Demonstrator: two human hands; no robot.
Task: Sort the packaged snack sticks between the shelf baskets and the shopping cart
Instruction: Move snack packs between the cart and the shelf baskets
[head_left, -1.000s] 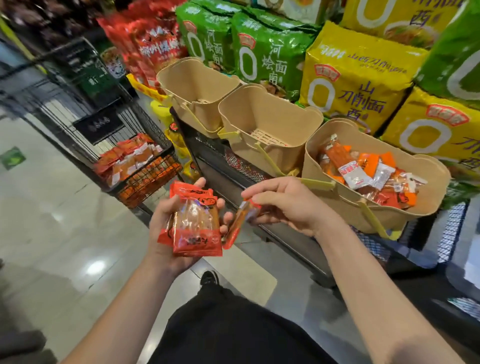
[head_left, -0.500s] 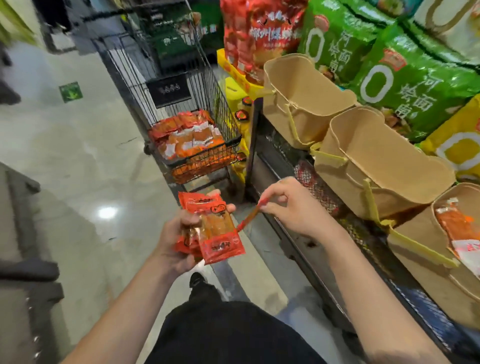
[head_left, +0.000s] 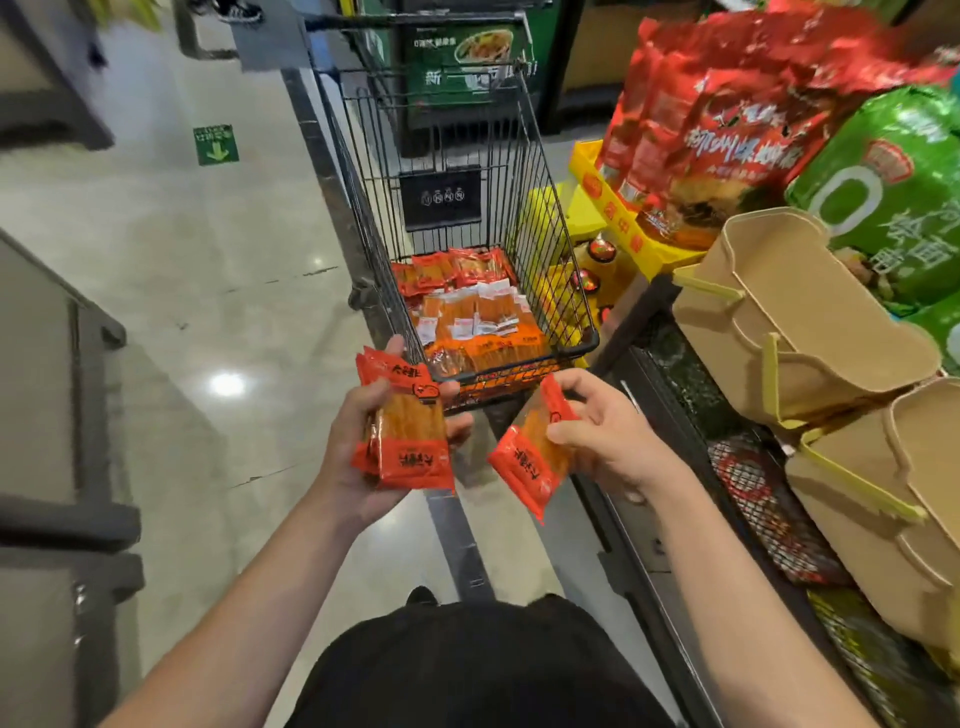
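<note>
Right now I'm holding a single red snack stick packet (head_left: 530, 457) pinched in my right hand (head_left: 608, 441), thumb and fingers clamped on its upper edge, just short of the shopping cart (head_left: 535, 218) where more packets (head_left: 467, 312) are already lying. To do this well, I'm thinking I should be carrying it over the cart's near rim before letting go, so it isn't dropping onto the floor. My left hand (head_left: 363, 447) is cradling a small stack of packets (head_left: 410, 431), palm up, fingers curled round them. Both forearms are reaching forward; the tan shelf baskets (head_left: 789, 332) are sitting off to my right.
</note>
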